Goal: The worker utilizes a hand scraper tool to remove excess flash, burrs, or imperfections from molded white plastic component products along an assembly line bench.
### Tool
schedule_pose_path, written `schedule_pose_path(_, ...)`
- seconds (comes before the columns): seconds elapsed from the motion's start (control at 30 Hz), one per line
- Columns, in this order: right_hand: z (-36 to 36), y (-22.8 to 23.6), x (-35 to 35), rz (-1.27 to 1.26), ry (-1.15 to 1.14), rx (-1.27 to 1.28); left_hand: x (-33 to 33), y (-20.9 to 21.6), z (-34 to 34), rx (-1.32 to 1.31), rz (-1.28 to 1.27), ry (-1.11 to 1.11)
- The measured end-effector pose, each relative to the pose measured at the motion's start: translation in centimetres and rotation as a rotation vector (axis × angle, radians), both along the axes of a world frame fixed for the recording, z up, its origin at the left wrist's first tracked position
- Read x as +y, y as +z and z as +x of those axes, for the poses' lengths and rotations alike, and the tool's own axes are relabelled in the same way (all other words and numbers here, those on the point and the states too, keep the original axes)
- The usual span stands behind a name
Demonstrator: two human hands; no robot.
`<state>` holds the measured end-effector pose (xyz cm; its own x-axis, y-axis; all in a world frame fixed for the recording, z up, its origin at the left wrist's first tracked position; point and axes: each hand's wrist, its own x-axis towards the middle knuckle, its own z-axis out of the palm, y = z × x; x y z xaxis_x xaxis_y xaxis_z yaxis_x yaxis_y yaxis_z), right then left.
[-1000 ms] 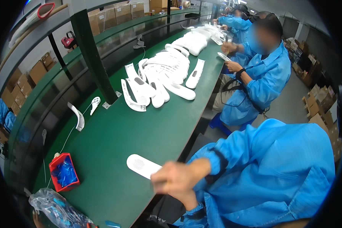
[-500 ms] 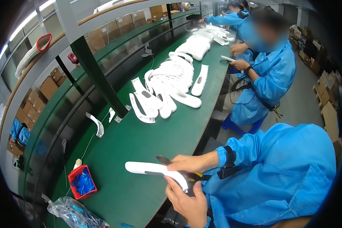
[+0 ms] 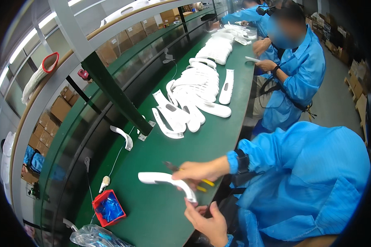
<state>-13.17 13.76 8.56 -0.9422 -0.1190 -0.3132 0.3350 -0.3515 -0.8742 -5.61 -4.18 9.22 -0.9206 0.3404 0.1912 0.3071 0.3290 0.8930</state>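
A white curved plastic part (image 3: 156,178) slants over the green table's near edge, its broad end pointing left. My right hand (image 3: 200,169) is closed on its middle. In that same hand sits a pair of pliers (image 3: 171,166), the dark jaws showing past the fingers and the yellow handles behind. Below it, the fingers of my left hand (image 3: 210,224) are curled at the part's narrow lower end, with the thumb held away from it. Farther up the table lies a heap of similar white parts (image 3: 196,84).
A red bin (image 3: 99,200) of small blue pieces stands near a clear plastic bag (image 3: 92,235). One curved part (image 3: 123,138) lies near a green post (image 3: 115,92). At the far right a co-worker in blue (image 3: 297,74) holds another white part.
The view has shifted, so the table's things appear farther right. My left hand has slid down to the part's lower end, and more of the pliers' yellow handles shows.
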Motion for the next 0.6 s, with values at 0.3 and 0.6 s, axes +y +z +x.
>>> schedule_pose_path(0.3, -20.6, 6.8, 2.3, 0.766, -0.208, 0.280, -2.2, -1.5, -3.3, 0.098, 0.043, 0.244)
schedule_pose_path(0.6, -15.3, 6.2, 8.3, 1.530, -0.101, 0.481, -2.9, -2.1, -3.0, 0.161, 0.110, 0.227)
